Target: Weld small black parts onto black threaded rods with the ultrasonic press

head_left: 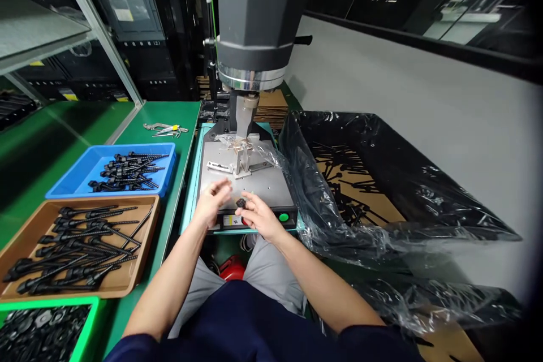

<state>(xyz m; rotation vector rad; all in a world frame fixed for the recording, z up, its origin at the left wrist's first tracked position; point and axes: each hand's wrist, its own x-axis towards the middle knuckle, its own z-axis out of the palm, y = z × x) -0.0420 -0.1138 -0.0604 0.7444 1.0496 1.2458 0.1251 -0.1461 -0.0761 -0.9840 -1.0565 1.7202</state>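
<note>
Over the front edge of the machine's base plate, my right hand (pixel 261 216) pinches a small black knob-like part (pixel 241 202) between thumb and fingers. Whether a longer rod extends from that part I cannot tell. My left hand (pixel 213 201) is just left of it, fingers loosely curved and apart, slightly blurred, with nothing visible in them. Beyond both hands, a metal fixture (pixel 242 163) stands on the grey base plate (pixel 267 184), directly under the press head (pixel 250 62). Clear plastic film hangs around the fixture's top.
On the left bench are a blue tray (pixel 72 175) and a brown tray (pixel 146 260) of black threaded rods, plus a green bin (pixel 95 322) of small black parts. Pliers (pixel 163 128) lie behind them. A plastic-lined box (pixel 407 181) with black rods stands right. A green button (pixel 283 217) faces me.
</note>
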